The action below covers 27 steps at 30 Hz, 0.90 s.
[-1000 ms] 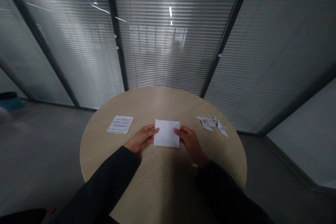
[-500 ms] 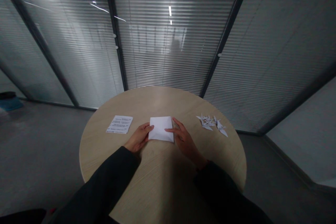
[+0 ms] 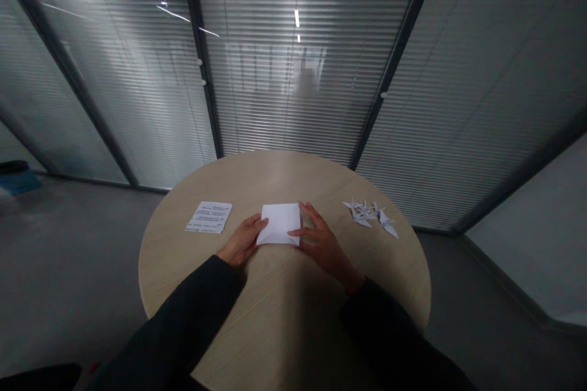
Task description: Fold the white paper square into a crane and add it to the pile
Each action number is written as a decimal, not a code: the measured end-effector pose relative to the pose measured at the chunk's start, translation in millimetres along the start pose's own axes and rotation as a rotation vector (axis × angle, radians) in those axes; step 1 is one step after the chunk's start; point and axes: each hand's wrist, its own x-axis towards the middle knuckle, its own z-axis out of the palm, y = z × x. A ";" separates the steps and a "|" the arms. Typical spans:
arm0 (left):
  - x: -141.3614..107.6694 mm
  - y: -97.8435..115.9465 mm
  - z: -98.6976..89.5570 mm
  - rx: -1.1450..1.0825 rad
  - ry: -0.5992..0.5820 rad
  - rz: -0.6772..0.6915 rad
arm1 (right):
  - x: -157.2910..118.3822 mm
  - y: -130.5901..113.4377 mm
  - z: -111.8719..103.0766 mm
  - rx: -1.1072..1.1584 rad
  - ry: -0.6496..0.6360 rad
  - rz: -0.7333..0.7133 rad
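A square white sheet of paper (image 3: 280,223) is in front of me, near the middle of the round table. My left hand (image 3: 242,241) grips its left edge, thumb on top and the other fingers underneath. At the right edge is my right hand (image 3: 321,243), its fingers spread apart. One of its fingers rests on the sheet's lower right part, and others reach up beside the upper right corner. Whether any fingertips go beneath the paper is hidden.
Printed white paper squares (image 3: 209,217) lie on the left of the round wooden table (image 3: 275,177). Several folded paper cranes (image 3: 362,212) are grouped on the right. Beyond the table stands a glass wall with blinds (image 3: 284,116). A bin with a blue bag (image 3: 18,178) is far left.
My right hand's fingers have shifted to close around the sheet's right edge, more bent than before. The sheet's right side has moved slightly left and up. My left hand keeps its grip.
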 end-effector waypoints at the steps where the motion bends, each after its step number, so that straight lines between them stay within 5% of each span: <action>1: -0.6 0.3 0.3 0.004 -0.001 -0.001 | 0.0 0.0 -0.6 -0.004 -0.007 -0.019; 6: -6.0 2.8 4.2 0.034 -0.053 -0.004 | -0.4 1.5 0.4 0.022 0.012 0.045; 12: -9.9 1.7 8.1 0.120 -0.237 0.075 | 1.6 6.4 7.8 0.210 0.123 0.336; 17: -8.5 -2.3 8.9 0.149 -0.277 0.066 | 2.8 2.3 12.2 0.496 0.088 0.614; 24: -12.0 -3.0 15.9 0.200 -0.284 0.092 | 5.1 -2.0 13.4 0.554 0.281 0.629; 27: -11.3 -3.9 16.6 0.336 -0.194 0.163 | 6.2 -5.7 12.3 0.598 0.340 0.638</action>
